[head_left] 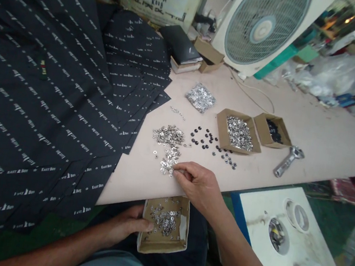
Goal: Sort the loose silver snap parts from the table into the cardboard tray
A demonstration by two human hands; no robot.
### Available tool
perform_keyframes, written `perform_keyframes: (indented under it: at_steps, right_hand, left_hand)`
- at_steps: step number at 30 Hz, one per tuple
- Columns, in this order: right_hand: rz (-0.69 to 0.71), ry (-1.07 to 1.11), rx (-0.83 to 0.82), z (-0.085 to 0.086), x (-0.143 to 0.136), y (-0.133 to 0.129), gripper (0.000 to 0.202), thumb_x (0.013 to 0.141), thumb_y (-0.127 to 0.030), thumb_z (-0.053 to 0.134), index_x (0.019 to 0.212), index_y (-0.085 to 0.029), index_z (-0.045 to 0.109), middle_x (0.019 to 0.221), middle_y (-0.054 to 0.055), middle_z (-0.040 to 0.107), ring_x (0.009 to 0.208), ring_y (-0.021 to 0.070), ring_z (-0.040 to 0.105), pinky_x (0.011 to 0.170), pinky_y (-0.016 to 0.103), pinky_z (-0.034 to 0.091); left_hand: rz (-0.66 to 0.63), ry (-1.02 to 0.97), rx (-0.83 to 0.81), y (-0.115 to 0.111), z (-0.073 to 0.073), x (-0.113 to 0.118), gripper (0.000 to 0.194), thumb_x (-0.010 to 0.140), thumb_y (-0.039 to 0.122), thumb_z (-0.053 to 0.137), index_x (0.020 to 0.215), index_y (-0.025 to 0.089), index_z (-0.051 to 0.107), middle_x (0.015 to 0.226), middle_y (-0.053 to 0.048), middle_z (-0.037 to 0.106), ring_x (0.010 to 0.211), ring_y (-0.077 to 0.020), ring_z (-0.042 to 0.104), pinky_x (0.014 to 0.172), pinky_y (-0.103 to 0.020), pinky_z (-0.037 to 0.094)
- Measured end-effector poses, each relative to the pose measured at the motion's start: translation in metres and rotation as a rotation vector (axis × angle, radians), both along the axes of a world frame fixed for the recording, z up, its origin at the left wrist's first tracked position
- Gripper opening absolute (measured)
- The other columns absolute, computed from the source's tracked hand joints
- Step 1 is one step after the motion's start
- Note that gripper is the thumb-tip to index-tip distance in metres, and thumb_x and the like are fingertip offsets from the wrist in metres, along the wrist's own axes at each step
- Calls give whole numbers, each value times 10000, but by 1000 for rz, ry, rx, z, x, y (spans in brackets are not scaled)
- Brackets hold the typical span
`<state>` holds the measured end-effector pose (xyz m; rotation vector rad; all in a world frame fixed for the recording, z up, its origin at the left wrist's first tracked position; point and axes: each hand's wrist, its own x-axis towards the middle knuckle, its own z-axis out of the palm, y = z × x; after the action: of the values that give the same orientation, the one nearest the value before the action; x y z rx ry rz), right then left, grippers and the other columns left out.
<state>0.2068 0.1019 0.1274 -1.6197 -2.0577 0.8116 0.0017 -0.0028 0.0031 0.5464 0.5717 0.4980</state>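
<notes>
My left hand [134, 222] grips the left side of an open cardboard box [153, 245] below the table's front edge, its thumb over the rim. Small silver metal parts [168, 222] lie inside that box. On the tabletop, my right hand [195, 182] has its thumb and index finger pinched together at the lower end of a loose pile of silver parts [170, 158]; anything between the fingertips is too small to make out. A denser silver heap [169, 135] lies just behind, and black round pieces [206, 135] are scattered to its right.
Dark printed fabric [56, 92] covers the left. Boxes of silver parts [238, 134] and black parts [274, 132], plus a metal tool [288, 162], lie right. Behind are a bag of silver parts [201, 97] and a fan [264, 29]. A white machine surface [290, 242] sits lower right.
</notes>
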Motion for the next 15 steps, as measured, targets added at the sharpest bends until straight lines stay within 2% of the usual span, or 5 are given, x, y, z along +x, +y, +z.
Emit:
perform_keyframes:
  at_steps: [4, 8, 11, 13, 15]
  right_hand:
    - [-83, 123, -107, 5, 4, -1, 90, 884, -276, 667, 897, -230, 744, 649, -29, 543, 614, 133, 485, 610, 285, 386]
    - [-302, 693, -408, 11, 10, -4, 142, 828, -334, 700, 825, -217, 621, 684, -27, 532, 569, 118, 413, 497, 249, 310]
    - [-352, 1020, -569, 13, 8, -6, 196, 736, -317, 695, 824, -226, 546, 845, 5, 578, 585, 112, 377, 453, 230, 267]
    - [-354, 1092, -611, 13, 4, -6, 225, 710, -329, 667, 867, -240, 534, 888, 14, 571, 589, 115, 344, 446, 229, 253]
    - [-365, 1063, -603, 13, 1, -6, 228, 739, -379, 640, 894, -249, 535, 821, 1, 531, 567, 119, 294, 441, 235, 228]
  left_hand:
    - [4, -2, 8, 1, 0, -1, 533, 817, 302, 726, 1330, 170, 664, 1306, -93, 705, 1174, -311, 656, 1100, -455, 435]
    - [7, 5, -11, 0, -1, -1, 555, 787, 308, 739, 1316, 156, 667, 1272, -103, 720, 1151, -320, 666, 1079, -462, 447]
    - [3, 13, -6, 0, -1, -1, 563, 786, 309, 736, 1320, 148, 663, 1266, -112, 720, 1153, -327, 664, 1080, -473, 445]
    - [1, 2, -1, 1, 0, 0, 560, 799, 306, 729, 1331, 150, 657, 1271, -113, 717, 1167, -328, 657, 1087, -476, 440]
    - [0, -5, -4, 1, 1, 0, 556, 799, 305, 730, 1330, 154, 658, 1263, -110, 720, 1171, -328, 656, 1087, -473, 440]
